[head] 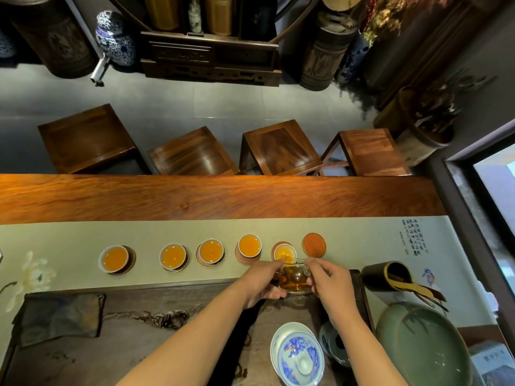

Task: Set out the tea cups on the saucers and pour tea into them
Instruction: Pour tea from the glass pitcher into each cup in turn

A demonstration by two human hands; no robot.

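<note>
– gaiwan (297,353) sits nearest; step?
– both hands, left hand (264,282) and right hand (328,280), grip the glass pitcher (296,280), filling the fifth cup (284,253); next, a cup for the bare saucer (314,245).

Your two hands hold a glass pitcher (296,278) of tea, tipped toward the fifth cup (284,253): left hand (264,282) at its side, right hand (328,280) pinching the handle. Four cups to the left, such as the far-left cup (113,258), sit filled on saucers. One bare saucer (314,244) lies at the right on the bench (195,199). A blue-and-white lidded bowl (297,355) sits nearest you.
</note>
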